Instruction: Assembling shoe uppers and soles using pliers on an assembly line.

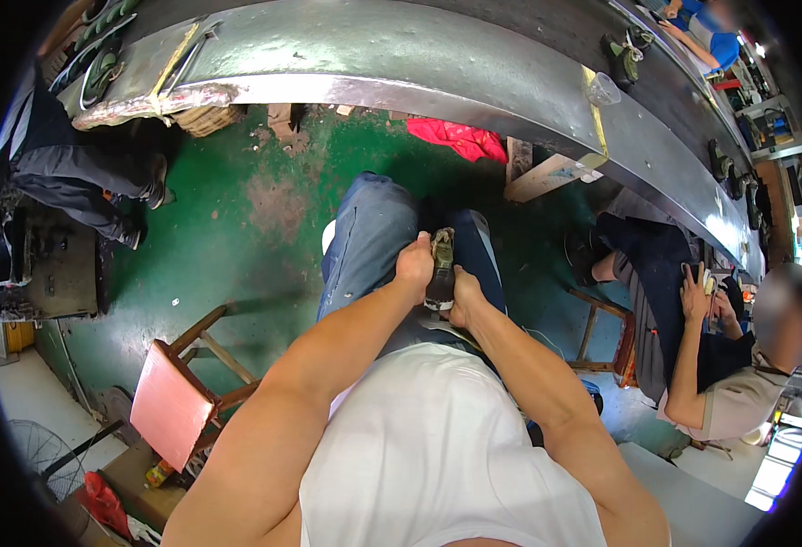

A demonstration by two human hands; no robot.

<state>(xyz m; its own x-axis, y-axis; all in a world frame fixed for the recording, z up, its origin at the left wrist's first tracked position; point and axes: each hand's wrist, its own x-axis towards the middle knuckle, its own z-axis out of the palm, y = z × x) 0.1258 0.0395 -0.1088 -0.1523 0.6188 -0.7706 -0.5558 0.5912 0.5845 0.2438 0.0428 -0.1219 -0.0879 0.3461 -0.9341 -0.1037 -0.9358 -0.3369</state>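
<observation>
Head view: Olive-and-black shoe [441, 269] gripped over the lap [374, 237]

Left hand [414, 264] and right hand [464, 296] flank it, fingers curled against its sides, away from the metal table [401, 55]. From where I stand, a loosened grip could drop it to the green floor [228, 182]; uneven pressure could twist it.

Looks out from the wearer's head, through the left 1 of 2 side-by-side fisheye cameras. Faces steeply downward and forward, over a white fabric shirt [447, 438] close below, past blue denim trousers [372, 232] to a green painted floor [219, 196]. Keeps a bare left hand [414, 262] and bare right hand [464, 296] near centre. Bends a long grey metal bench [374, 50] across the top.
</observation>
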